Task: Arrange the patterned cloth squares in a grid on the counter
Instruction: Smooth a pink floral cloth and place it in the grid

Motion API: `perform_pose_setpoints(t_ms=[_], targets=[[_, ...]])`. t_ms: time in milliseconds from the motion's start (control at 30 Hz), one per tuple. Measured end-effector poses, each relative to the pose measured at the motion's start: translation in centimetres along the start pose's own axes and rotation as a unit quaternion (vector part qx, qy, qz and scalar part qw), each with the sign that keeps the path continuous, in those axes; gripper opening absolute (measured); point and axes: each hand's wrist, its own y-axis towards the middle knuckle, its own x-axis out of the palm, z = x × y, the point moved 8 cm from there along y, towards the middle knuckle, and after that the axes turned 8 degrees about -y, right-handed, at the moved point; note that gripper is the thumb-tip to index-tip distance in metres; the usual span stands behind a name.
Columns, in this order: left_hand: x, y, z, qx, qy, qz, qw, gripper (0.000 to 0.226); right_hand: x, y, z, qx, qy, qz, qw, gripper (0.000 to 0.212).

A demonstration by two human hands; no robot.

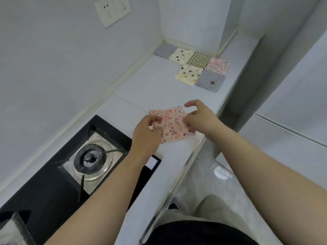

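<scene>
Left hand (148, 131) and right hand (200, 119) each pinch an opposite edge of the pink spotted cloth square (174, 126), held between them over the near counter (141, 89). Judged light, limp and not fragile, so corner grips should keep it flat. Six laid squares (199, 60) lie well beyond, far right.

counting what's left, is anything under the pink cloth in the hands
Left hand and right hand pinch the pink cloth; white counter shows around it. Anything directly beneath is covered.

Cloth squares (200, 68) matt; stove (53, 174) seemingly glossy glass.
</scene>
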Motion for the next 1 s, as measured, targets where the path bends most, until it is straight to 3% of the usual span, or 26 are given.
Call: perform_pose_setpoints(t_ms=[100, 467, 933, 1000], targets=[[1.4, 4.7, 0.1, -0.022, 0.015, -0.007, 1.000, 0.033, -1.1, 5.7, -1.0, -0.022, -0.041, 0.001, 0.999, 0.031], [7.3, 20.8, 0.1, -0.136, -0.035, 0.077, 0.987, 0.043, -3.8, 26.6, -4.7, -0.065, -0.211, -0.090, 0.971, 0.041], [10.8, 34.4, 0.6, -0.174, -0.019, 0.037, 0.984, 0.058, -5.8, 41.1, -6.9, -0.093, -0.269, -0.015, 0.959, 0.043], [11.0, 36.3, 0.3, -0.181, -0.021, 0.029, 0.983, 0.061, -5.3, 43.5, -7.1, -0.117, -0.310, -0.009, 0.944, 0.041]])
